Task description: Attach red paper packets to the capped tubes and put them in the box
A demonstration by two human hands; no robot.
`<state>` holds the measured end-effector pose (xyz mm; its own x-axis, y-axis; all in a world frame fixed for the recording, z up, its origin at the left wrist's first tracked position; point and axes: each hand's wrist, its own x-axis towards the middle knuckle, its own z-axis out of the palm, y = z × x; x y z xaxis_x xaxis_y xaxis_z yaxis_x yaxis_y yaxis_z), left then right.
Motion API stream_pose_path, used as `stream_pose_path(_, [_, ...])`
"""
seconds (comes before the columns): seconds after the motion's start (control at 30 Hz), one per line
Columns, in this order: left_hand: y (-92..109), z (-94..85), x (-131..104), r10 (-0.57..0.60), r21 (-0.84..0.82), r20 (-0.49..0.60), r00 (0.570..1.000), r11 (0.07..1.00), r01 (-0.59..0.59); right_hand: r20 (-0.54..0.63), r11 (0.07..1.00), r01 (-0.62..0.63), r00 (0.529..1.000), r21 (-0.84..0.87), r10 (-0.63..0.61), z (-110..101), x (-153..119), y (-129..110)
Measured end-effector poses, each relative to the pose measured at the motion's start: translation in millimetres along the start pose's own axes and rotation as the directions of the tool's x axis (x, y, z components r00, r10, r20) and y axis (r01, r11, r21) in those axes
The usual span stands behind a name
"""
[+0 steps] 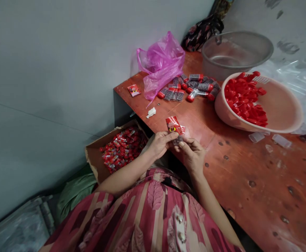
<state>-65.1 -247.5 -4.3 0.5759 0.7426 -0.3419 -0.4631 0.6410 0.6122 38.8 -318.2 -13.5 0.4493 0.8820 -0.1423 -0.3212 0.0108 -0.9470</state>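
Two hands meeting just above the near edge of the desk [247, 175], left hand [159, 143] and right hand [193, 154], both pinched shut on one red printed sachet [174, 126] with a small clear vial [178, 140] half hidden under the fingertips. Sachet judged feather-light, thin crinkly film, soft, easily creased, a bit slick; best taken by its edges or a corner, pinch only. Vial judged light, rigid plastic, smooth and prone to rolling; best gripped round the body. Worn red-brown wooden top, pitted with dark spots, some grip. Further back: filled red-capped vials [189, 89] in a loose heap, pink plastic bag [160, 63], beige basin [281, 105] of red caps [246, 101], metal bowl [237, 50], stray sachet [134, 90]. Lower left, cardboard box [95, 157] full of red sachets, beside a plain grey wall [50, 70]. Dim, cramped corner.
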Motion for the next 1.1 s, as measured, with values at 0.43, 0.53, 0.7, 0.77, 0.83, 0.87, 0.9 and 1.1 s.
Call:
stream_pose_path(0.43, [7,-26.5,-28,0.237,-0.065,-0.339,0.910,0.959,-0.274,0.032,0.994,-0.053,0.998,-0.099,0.056,5,20,-11])
stream_pose_path(0.53, [5,-30.6,-28,0.289,0.168,-0.365,0.885,0.955,-0.243,-0.057,0.985,0.001,0.998,-0.171,-0.011,-10,24,-17])
stream_pose_path(0.7, [-5,-19.4,5,0.484,0.833,0.122,0.866,0.424,-0.355,-0.088,0.970,0.004,0.996,-0.244,-0.026,-25,24,-18])
stream_pose_path(0.77, [-8,-16.7,22,0.474,0.902,0.197,0.858,0.256,-0.349,-0.078,0.968,-0.003,0.997,-0.251,-0.017,-25,21,-17])
stream_pose_path(0.83, [-12,-17.0,35,0.467,0.927,0.219,0.856,0.173,-0.332,-0.070,0.965,-0.005,0.997,-0.263,-0.014,-25,20,-16])
stream_pose_path(0.87, [-14,-18.0,39,0.472,0.932,0.224,0.853,0.152,-0.329,-0.067,0.962,-0.007,0.998,-0.273,-0.011,-25,20,-16])
stream_pose_path(0.9, [-15,-19.1,41,0.480,0.933,0.230,0.847,0.138,-0.331,-0.065,0.959,-0.011,0.998,-0.284,-0.007,-26,21,-15])
stream_pose_path(1.1, [-17,-19.7,38,0.533,0.909,0.216,0.818,0.196,-0.368,-0.091,0.950,0.007,0.995,-0.313,-0.037,-28,41,-10])
